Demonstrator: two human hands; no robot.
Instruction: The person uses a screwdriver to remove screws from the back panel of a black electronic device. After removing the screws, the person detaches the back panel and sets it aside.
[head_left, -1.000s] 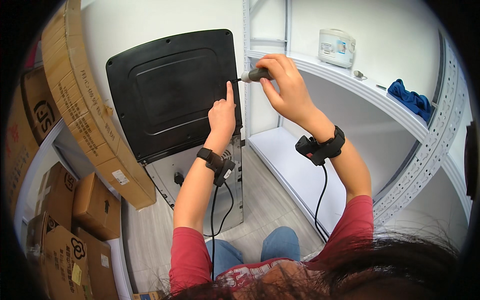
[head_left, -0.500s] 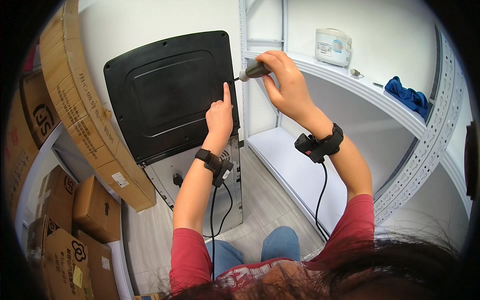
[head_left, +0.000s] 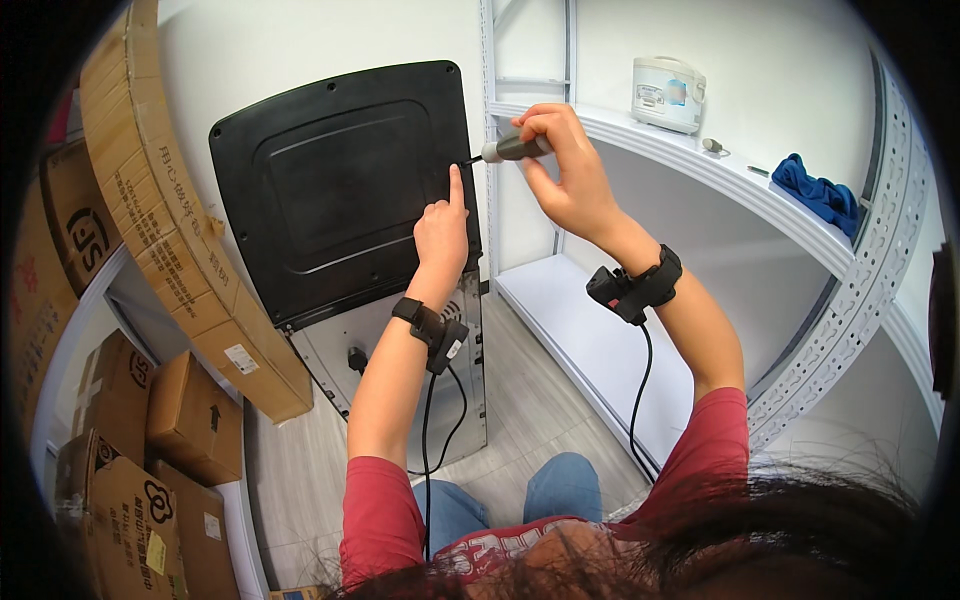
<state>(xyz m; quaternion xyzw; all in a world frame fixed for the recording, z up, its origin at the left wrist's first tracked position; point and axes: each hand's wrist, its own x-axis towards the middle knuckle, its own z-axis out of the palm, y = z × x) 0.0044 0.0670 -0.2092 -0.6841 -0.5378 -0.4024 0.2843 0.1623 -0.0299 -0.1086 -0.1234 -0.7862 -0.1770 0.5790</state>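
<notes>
A large black plastic panel (head_left: 350,180) with rounded corners and screw holes along its edge stands on top of a grey metal-cased machine (head_left: 410,370). My right hand (head_left: 572,175) holds a screwdriver (head_left: 515,149) by its dark grey handle, thumb below and fingers above. The screwdriver lies nearly level, its tip at the panel's right edge. My left hand (head_left: 441,232) lies against the panel, index finger stretched out beside the tip, the other fingers bent. It holds nothing I can see. Whether a screw sits under the tip is too small to tell.
At left, a tall cardboard carton (head_left: 190,230) leans near the machine, with several brown boxes (head_left: 195,415) on a shelf. To the right, a white metal shelf (head_left: 780,190) bears a rice cooker (head_left: 667,95) and a blue cloth (head_left: 815,190). Black cables (head_left: 640,400) hang from both wrist straps.
My right fingers have shifted on the screwdriver handle, with the fingertips now raised and more of the handle showing. The left hand stays at the panel's edge.
</notes>
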